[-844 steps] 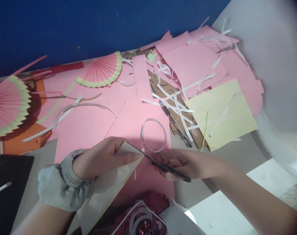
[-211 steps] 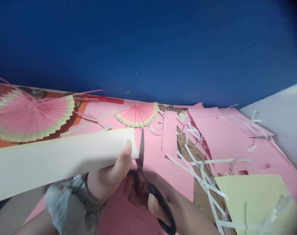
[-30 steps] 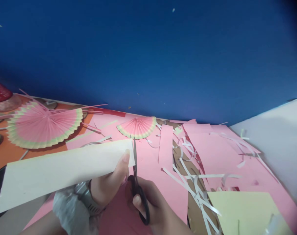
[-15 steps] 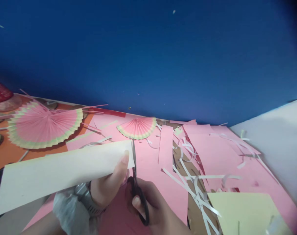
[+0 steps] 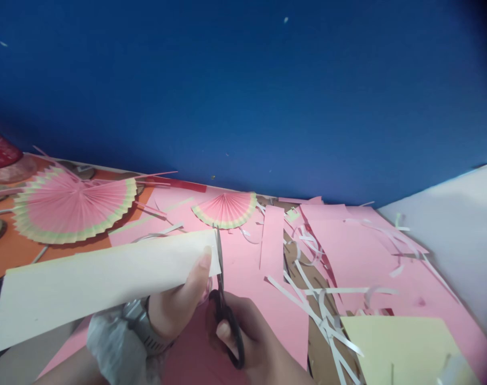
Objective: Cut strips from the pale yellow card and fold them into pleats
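Observation:
My left hand grips a long strip of pale paper near its right end, thumb on top and the other fingers hidden beneath. A pair of scissors with dark handles is in my right hand, thumb through one loop. The blades point away from me and lie along the strip's right edge; I cannot tell how far apart they are. Beyond the blade tips lies a small pleated paper fan, pink with a pale yellow-green rim. A larger pleated fan in the same colours sits at the left.
Pink paper sheets cover much of the surface, with curled white paper strips scattered at the right. A pale yellow sheet lies at the lower right. A red container stands far left. A blue wall rises behind.
Almost nothing differs. The paper strip's left end has shifted very slightly; both hands and the scissors hold the same position.

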The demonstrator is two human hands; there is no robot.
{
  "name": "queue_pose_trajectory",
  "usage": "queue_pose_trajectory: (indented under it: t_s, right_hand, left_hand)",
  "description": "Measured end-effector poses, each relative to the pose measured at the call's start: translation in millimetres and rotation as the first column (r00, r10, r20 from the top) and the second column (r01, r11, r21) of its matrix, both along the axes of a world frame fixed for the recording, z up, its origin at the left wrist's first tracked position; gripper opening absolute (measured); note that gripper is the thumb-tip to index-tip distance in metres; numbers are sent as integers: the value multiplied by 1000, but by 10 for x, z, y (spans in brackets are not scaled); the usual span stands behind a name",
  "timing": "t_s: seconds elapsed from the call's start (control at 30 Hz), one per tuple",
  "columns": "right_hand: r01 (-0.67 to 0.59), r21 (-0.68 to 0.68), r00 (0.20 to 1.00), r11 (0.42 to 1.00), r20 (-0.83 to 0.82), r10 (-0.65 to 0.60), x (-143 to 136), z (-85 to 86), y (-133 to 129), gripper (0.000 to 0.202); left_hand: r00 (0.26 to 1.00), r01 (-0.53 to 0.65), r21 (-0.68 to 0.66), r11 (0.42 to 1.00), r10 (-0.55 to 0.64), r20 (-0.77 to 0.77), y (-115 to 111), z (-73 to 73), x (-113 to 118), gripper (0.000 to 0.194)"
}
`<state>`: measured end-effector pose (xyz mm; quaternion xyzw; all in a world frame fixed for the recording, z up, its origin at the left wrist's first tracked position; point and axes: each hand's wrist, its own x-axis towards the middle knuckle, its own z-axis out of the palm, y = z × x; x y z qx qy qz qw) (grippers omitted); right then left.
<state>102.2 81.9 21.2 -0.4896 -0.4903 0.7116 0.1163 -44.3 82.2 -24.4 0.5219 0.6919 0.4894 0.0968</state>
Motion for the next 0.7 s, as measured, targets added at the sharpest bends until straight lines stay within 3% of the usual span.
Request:
queue_pose_trajectory:
  t_s: [0.1,0.3,0.7]
  right_hand:
    - [-13,19,1000,1000,-13,13,-3,-6,12,72]
    - [117,-13,992,993,41,-116,37,-71,-91,74]
    - [35,-50,999,998,32,-33,17,6,-10,71]
  left_hand:
    - [1000,1,-4,1000,-1,0,1,8,3,33]
    - [1000,14,-9,1000,-14,1,-10,-57,-11,35]
    - [1000,-21,-33,999,21,20,-21,-79,3,26]
